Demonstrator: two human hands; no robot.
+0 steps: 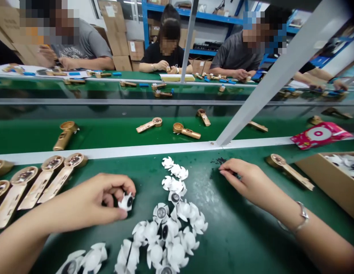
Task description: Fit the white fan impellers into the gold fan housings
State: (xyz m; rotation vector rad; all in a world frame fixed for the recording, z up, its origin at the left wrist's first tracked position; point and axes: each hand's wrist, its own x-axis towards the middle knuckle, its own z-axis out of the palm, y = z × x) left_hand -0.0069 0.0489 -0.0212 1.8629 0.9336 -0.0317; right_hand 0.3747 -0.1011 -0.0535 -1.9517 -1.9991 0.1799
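My left hand (108, 199) is closed on a small white fan blade (125, 202) with a dark round hub, held between thumb and fingers above the green table. Beside it, a heap of white fan blades (177, 228) runs up the middle of the table, some with dark or metallic hubs showing. My right hand (242, 175) has thumb and forefinger pinched together at a small scatter of tiny black pieces (218, 161). Whatever is between those fingertips is too small to make out. More fan blades (92, 258) lie below my left forearm.
Gold fan housings (49, 167) lie in a row at left; another housing (289, 169) is at right. A cardboard box (331, 179) holds white parts beside a pink packet (319, 135). Behind the white rail (131, 146) are more housings and a slanted post (268, 87). Several people work opposite.
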